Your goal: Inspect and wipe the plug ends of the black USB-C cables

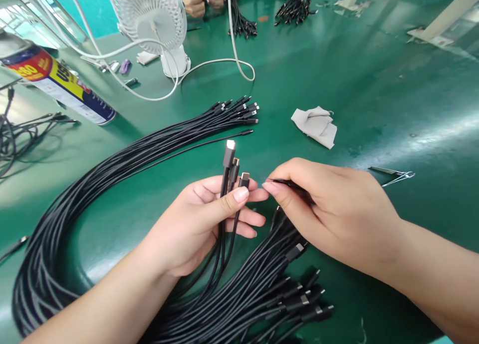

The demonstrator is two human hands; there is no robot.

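My left hand [202, 211] is closed around three black cables, pinning the front one under the thumb. Their plugs [229, 154] point upward with metal tips showing. Close to its fingertips, my right hand [337, 204] pinches a thin dark tool [290, 183]; most of that tool is hidden in the palm, so its kind is unclear. Beneath both hands curves a thick bundle of black cables [101, 169]. One set of its connectors [299, 300] lies at the lower right, partly behind my right hand, and another set [243, 109] lies beyond my left hand.
A grey cloth [316, 128] and metal tweezers [398, 175] lie on the green table [374, 99]. At left are a spray can [75, 87] and tangled cables [18, 139]. A white fan [149, 19] trails its cord. Another person's hands [194, 3] work near a far cable bundle [295, 4].
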